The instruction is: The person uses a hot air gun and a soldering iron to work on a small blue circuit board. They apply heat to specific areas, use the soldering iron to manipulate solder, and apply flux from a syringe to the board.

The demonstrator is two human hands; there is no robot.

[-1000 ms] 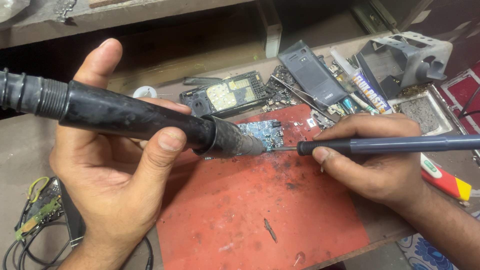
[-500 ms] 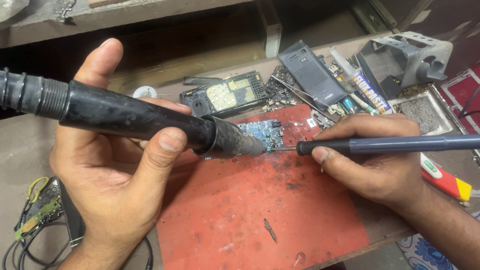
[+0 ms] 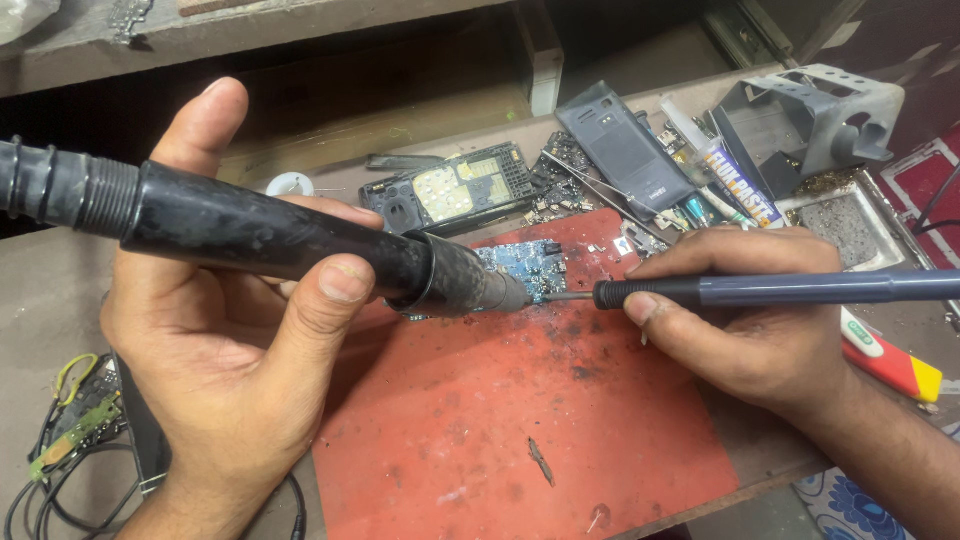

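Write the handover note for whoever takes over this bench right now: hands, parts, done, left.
Left hand: fingers wrapped round the black hot-air handle, nozzle over the blue circuit board.
Right hand: grips the slim dark-handled tool, tip at the board's right edge.
Board lies at the top edge of the scorched red mat. An opened phone chassis and a grey phone cover lie behind it.
Done: board is out and on the mat.
Left: work on the board is under way; whether any part has come free cannot be told.
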